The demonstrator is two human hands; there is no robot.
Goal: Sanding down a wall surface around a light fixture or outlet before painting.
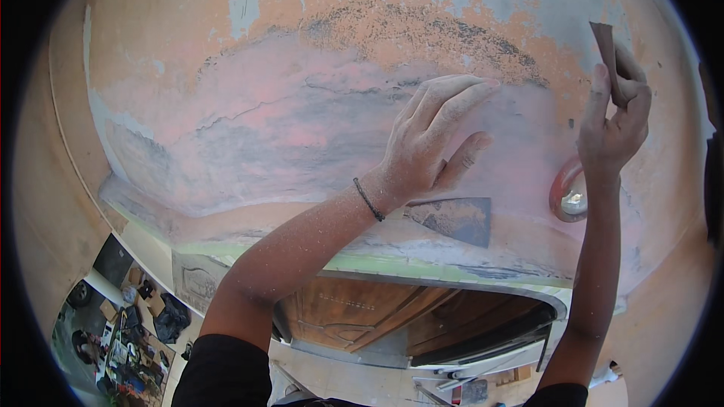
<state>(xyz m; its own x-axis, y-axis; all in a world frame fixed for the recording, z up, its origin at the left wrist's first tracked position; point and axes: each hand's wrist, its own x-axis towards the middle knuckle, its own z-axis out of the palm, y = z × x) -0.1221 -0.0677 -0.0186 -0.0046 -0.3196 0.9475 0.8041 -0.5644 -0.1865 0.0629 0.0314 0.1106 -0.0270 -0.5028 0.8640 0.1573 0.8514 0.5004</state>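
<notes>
From my station I count two hands, a left hand (437, 132) and a right hand (615, 124), and two dark sleeves, the left sleeve (224, 369) and the right sleeve (564, 396). I make it one cord bracelet (367, 199). Sheets come to two: a folded sheet (604, 44) on the right and a flat sheet (461, 220) near the left hand. I get one shiny rounded fixture (575, 194) at the right and, far left, one tyre (79, 295) and one large black bag (173, 319).

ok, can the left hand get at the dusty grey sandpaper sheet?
Likely yes: the left hand looks empty, and the sandpaper sheet sits just below it in view, with no object seen blocking it.
</notes>
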